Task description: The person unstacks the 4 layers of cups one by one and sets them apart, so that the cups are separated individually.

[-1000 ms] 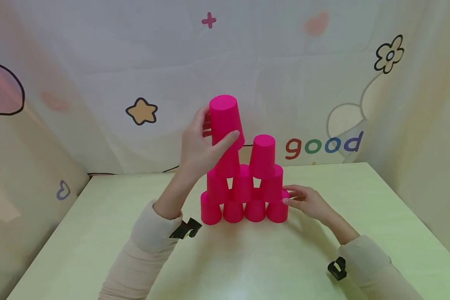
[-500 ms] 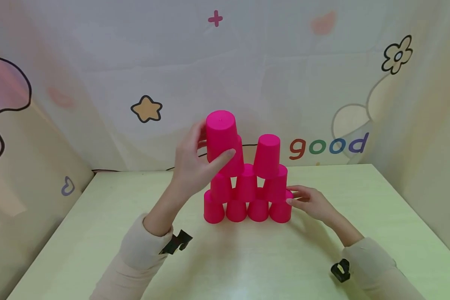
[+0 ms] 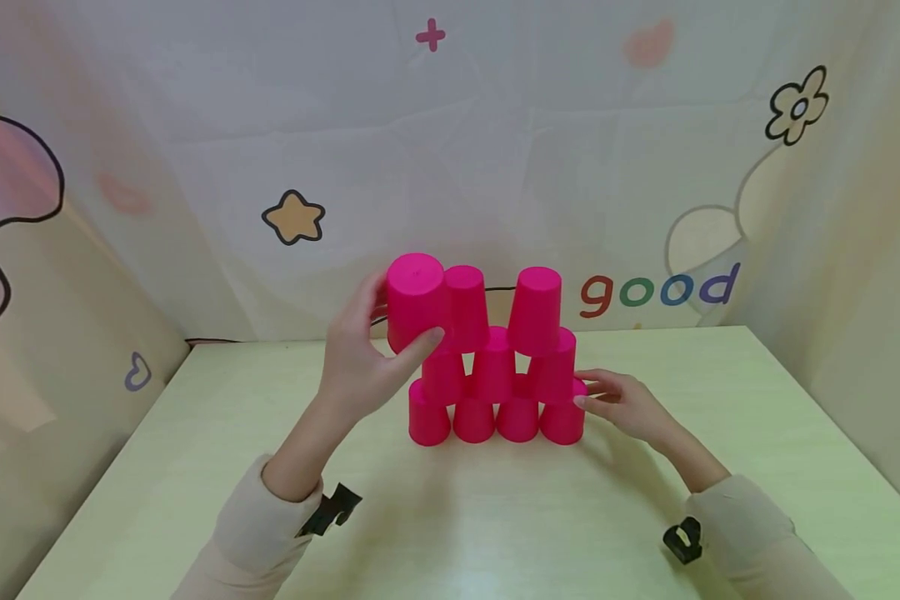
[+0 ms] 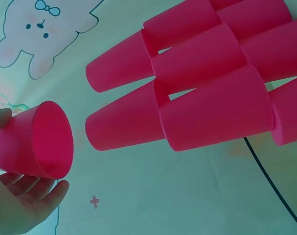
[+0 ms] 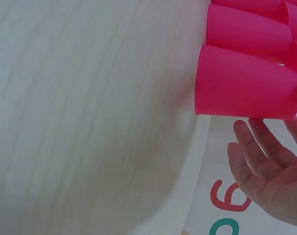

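Observation:
In the head view my left hand [image 3: 363, 354] grips an upside-down pink cup [image 3: 414, 292] with the thumb in front and fingers behind. This cup is in the air, its hollow mouth showing in the left wrist view. Beside it rises a pyramid of upside-down pink cups: several at the bottom, three above, and two on top, the top left cup [image 3: 467, 304] and the top right cup [image 3: 536, 312]. My right hand [image 3: 626, 404] has loose fingers at the bottom right cup [image 5: 248, 83]; whether they touch it is unclear.
The pyramid stands on a pale wooden table [image 3: 457, 525]. A printed curtain [image 3: 495, 150] hangs behind and along both sides. A thin dark cord [image 4: 270, 181] runs behind the cups.
My left hand has lowered the held cup and drawn it left, away from above the top left cup. The right hand keeps its place beside the bottom row.

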Available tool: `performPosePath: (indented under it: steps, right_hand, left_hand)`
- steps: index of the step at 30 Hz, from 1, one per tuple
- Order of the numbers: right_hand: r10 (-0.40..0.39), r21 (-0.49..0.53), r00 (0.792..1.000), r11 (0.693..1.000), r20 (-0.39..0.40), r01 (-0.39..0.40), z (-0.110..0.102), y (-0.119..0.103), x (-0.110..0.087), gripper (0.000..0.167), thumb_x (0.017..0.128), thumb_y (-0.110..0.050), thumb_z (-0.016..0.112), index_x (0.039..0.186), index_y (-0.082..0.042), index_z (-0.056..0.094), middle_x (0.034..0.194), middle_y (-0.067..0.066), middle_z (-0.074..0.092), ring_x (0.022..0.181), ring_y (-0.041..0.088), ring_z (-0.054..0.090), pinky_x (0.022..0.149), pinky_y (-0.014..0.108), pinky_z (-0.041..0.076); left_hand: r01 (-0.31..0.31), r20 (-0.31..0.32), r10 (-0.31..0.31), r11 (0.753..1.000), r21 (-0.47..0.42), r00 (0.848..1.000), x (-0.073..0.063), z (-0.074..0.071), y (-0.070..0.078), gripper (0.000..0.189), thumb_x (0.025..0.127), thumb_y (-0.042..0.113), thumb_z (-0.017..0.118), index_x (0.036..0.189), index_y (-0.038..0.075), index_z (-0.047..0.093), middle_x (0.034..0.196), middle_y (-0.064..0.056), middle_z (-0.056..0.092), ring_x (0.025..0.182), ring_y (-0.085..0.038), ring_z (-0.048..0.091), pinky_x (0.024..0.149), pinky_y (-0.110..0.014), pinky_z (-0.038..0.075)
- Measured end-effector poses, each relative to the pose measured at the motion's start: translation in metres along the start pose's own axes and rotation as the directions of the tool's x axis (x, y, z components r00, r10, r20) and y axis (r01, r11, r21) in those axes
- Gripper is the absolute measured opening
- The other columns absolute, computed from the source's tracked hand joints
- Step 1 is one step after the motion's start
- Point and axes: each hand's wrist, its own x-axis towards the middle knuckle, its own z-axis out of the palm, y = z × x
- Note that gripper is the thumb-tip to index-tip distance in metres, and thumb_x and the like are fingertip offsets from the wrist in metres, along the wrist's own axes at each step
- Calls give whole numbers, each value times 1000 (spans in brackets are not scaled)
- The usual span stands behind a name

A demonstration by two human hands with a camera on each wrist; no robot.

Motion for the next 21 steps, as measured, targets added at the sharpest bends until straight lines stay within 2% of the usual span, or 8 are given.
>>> performPosePath:
  steps: [13,21]
  right_hand:
    - [-3,1,1000,1000,3,3,0,1,1,52,86,-26,62,130,-3,46,122,20,52,106,37,52,80,40,51]
    - [-29,8,1000,1000,4,29,0,2,1,49,87,-23,61,129,-3,47,117,20,54,104,36,53,79,40,51]
  left_hand:
    - [66,13,-67,997,44,998,-23,-15,-17,64,68,8,78,123,2,46,110,-7,57,98,-18,56,80,-37,49]
    - [126,43,-127,992,11,991,-35,-23,-30,63,68,6,77,124,5,47,112,-4,56,101,-17,55,83,-40,48]
